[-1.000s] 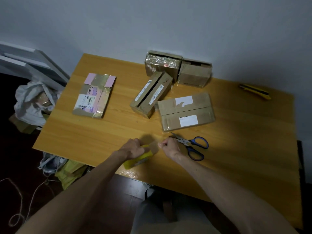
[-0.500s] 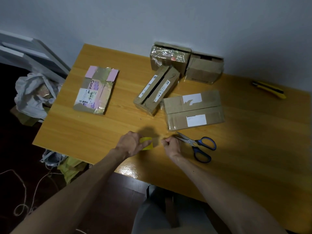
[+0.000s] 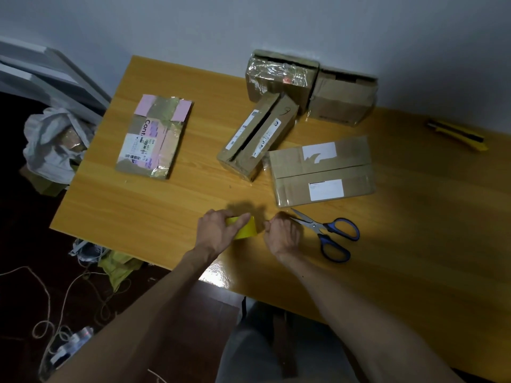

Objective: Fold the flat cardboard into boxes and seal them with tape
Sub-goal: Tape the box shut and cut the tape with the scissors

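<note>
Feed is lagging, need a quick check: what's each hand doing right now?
Left hand: grips the yellow tape roll.
Right hand: fingers curled beside the roll; whether it pinches tape cannot be told.

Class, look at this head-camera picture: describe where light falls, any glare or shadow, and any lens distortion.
Head view: dim overall, brightest on the table round the scissors. Head view: white glare on its near edge by the left forearm. Head view: the left hand and tape roll cast a soft shadow beyond them. Head view: the wide lens stretches both forearms toward the corners.
</note>
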